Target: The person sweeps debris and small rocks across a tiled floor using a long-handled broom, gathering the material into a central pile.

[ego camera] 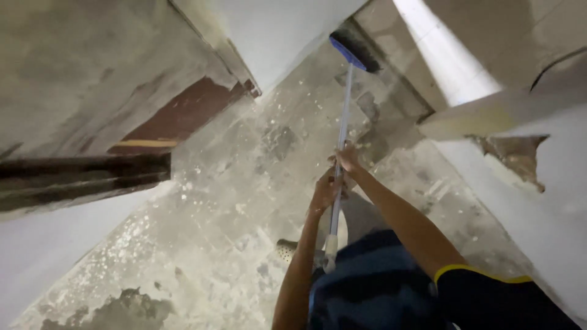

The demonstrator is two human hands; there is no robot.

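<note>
With both hands clamped on the long pale broom handle (340, 153), left hand (323, 192) near, right hand (348, 159) farther; blue-backed brush head (356, 50) reaches far; risk: slipping on dusty grey concrete floor (232, 201).

- Broom (342, 122): pale, whitish-blue handle; blue head with dark bristles.
- Floor (244, 201): grey concrete, mottled with darker patches and speckled with white flecks.
- Walls (538, 226): white, with a brown patch where the coat has peeled.
- Door (183, 116): reddish-brown with a yellow stripe.
- Sleeve (489, 293): dark navy, edged with a yellow band.
- Shorts (367, 287): dark blue.
- Shoe (286, 249): light, dotted with small holes.
</note>
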